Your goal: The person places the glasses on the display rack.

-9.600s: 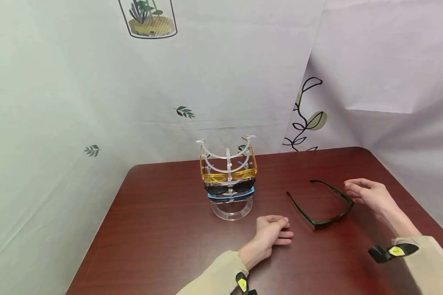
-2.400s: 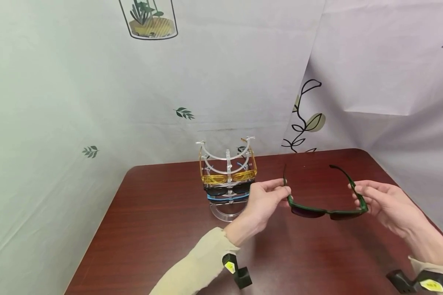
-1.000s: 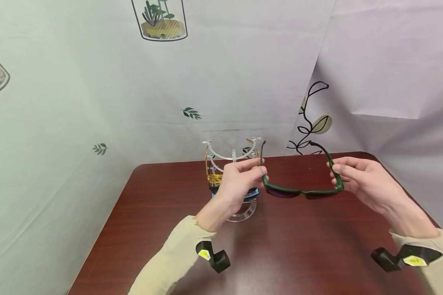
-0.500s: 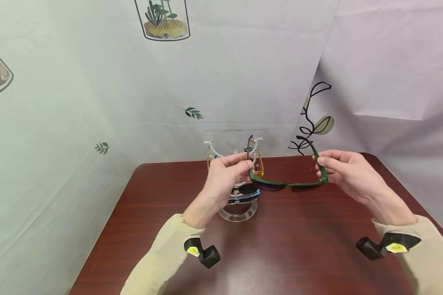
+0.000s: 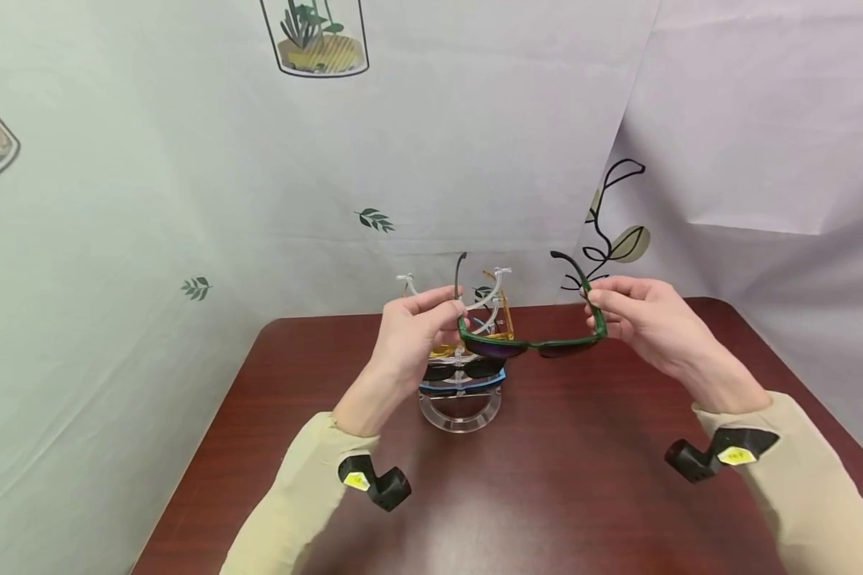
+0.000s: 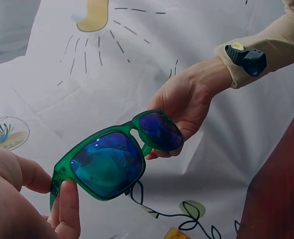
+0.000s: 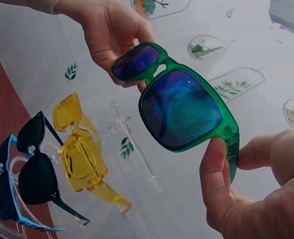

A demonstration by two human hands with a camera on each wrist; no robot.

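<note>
A pair of green-framed sunglasses (image 5: 503,349) with blue-purple mirrored lenses is held in the air, temples unfolded and pointing away. The left hand (image 5: 406,335) pinches one temple near its hinge between thumb and fingers. On the other side, the right hand (image 5: 654,323) pinches the second temple the same way. Behind and below them stands a clear display stand (image 5: 460,427), partly covered by the left hand and the green frame. Stacked on it are yellow glasses (image 7: 79,159), black sunglasses (image 7: 35,184) and a blue-framed pair (image 7: 3,194). The stand's top arms bear no glasses.
The dark red wooden table (image 5: 582,495) ends close to a pale printed cloth (image 5: 489,144) hanging at the back and sides. A small black camera (image 5: 377,481) sits on the left sleeve, another camera (image 5: 722,455) on the right.
The green sunglasses, first lying on the table at the right, were picked up by both hands. Over the last second they moved left and up, now partly in front of the stand.
</note>
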